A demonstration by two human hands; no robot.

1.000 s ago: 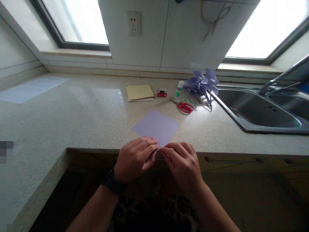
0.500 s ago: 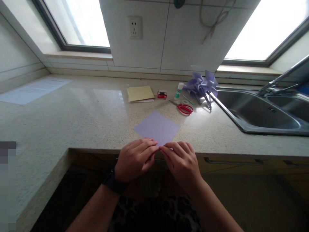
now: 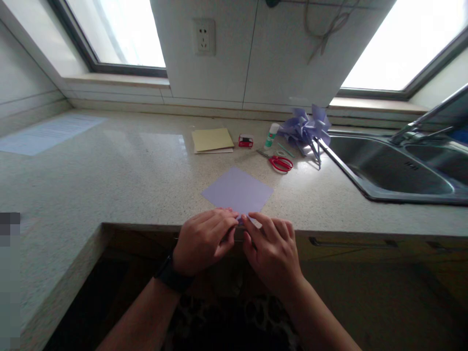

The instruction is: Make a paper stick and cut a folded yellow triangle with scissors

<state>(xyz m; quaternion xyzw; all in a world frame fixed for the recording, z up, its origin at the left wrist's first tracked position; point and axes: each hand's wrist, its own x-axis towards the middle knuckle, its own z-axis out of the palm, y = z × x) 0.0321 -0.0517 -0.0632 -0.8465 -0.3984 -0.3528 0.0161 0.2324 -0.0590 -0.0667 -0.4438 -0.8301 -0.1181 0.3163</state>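
Observation:
A square sheet of light purple paper (image 3: 237,187) lies turned like a diamond on the counter, its near corner at the front edge. My left hand (image 3: 206,239) is closed on that near corner from the left, fingers on top and thumb below. A dark band circles the left wrist. My right hand (image 3: 274,243) touches the same corner with its index fingertip, while its thumb stands apart below and the other fingers are bent. Between the fingertips the corner looks slightly curled, mostly hidden by them.
Beyond the paper lie red-handled scissors (image 3: 281,163), a glue stick (image 3: 271,135), a small red box (image 3: 245,141), yellow paper (image 3: 212,140) and purple paper pinwheel-like shapes (image 3: 307,126). A steel sink (image 3: 395,165) is at right, a printed sheet (image 3: 51,131) at left.
My right thumb has dropped away from the index finger, which now rests on the paper's near corner. The left hand stays almost where it was. The view has tilted slightly.

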